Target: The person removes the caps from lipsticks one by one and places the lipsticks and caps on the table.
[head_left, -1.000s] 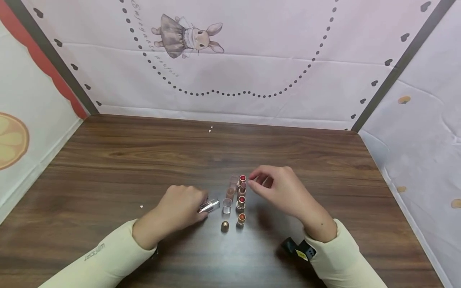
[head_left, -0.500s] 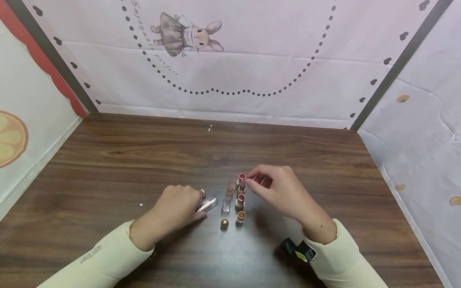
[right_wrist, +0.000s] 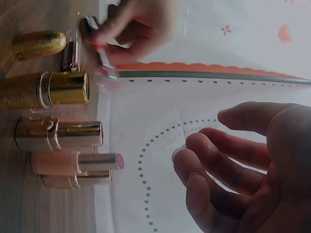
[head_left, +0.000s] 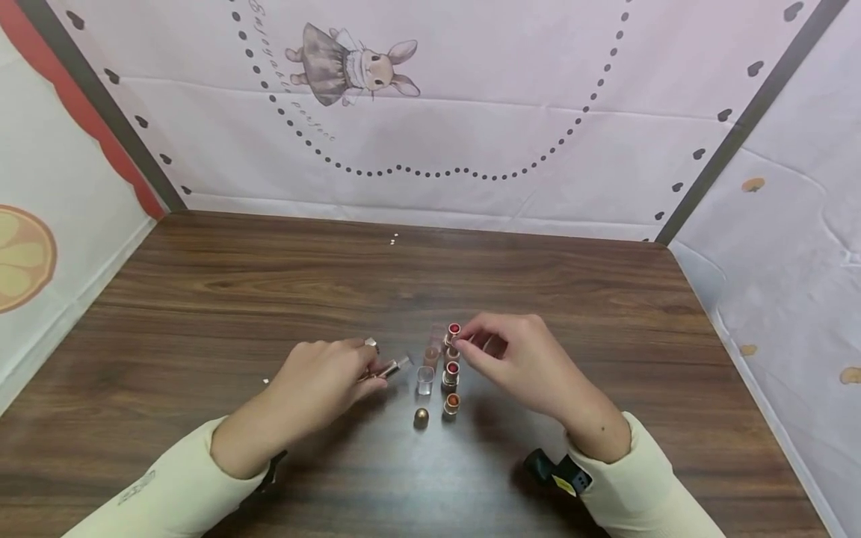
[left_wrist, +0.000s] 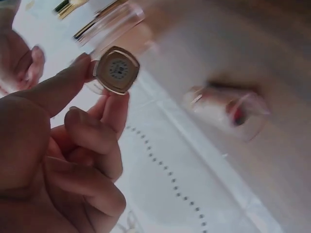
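My left hand [head_left: 319, 377] pinches a capped lipstick [head_left: 393, 368] between thumb and fingers. In the left wrist view the square base of this lipstick [left_wrist: 117, 70] faces the camera. Another capped lipstick [left_wrist: 228, 111] lies on the table beyond the fingers, mostly hidden in the head view. My right hand [head_left: 518, 355], fingers loosely bent and holding nothing, hovers beside a row of uncapped lipsticks standing upright. The row includes an orange lipstick [head_left: 451, 406] in front and a red lipstick [head_left: 454, 330] at the back. Left of them stand a clear cap [head_left: 425, 381] and a gold cap [head_left: 421, 418].
A brown wood-grain table [head_left: 269, 284] carries everything. Printed cloth walls [head_left: 471, 134] close it off at the back and both sides. Small white scraps [head_left: 394, 239] lie near the back edge. A black wrist device [head_left: 561, 472] sits at the right sleeve.
My left hand has picked the lipstick up and drawn slightly left, turning it. Part of the lipstick lying behind has come into view. The right hand has barely moved.
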A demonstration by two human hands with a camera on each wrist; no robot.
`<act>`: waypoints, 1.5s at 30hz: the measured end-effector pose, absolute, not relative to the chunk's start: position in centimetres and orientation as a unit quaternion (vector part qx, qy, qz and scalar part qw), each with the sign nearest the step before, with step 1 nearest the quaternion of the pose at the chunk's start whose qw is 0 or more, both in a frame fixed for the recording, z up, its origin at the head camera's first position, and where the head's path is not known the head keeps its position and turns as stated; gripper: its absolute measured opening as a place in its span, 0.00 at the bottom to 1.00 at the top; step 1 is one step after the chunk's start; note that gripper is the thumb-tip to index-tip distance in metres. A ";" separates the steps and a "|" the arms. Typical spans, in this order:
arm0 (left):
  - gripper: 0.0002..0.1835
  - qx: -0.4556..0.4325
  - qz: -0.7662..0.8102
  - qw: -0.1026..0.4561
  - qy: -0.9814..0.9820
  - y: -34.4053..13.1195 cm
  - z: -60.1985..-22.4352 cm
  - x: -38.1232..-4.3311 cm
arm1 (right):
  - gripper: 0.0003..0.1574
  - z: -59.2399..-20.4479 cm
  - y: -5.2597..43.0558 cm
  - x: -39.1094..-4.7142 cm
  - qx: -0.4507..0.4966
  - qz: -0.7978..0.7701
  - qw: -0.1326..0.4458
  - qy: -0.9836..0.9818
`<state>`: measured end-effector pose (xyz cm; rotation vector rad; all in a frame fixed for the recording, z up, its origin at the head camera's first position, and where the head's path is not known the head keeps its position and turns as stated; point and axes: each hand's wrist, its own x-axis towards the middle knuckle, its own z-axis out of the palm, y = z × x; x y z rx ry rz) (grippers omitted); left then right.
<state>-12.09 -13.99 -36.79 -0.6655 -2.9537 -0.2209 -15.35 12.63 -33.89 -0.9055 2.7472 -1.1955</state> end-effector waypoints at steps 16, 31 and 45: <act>0.13 -0.308 -0.272 0.252 -0.876 -10.6 -34.1 -13.3 | 0.16 -35.1 11.5 -15.0 -0.318 -0.460 0.023 0.829; 0.16 -0.278 -0.321 0.171 -0.889 -9.2 -33.7 -13.1 | 0.11 -35.4 10.9 -14.8 -0.324 -0.463 -0.048 0.824; 0.18 -0.319 -0.358 0.174 -0.860 -9.2 -32.0 -13.7 | 0.13 -35.1 11.5 -15.4 -0.324 -0.406 -0.079 0.851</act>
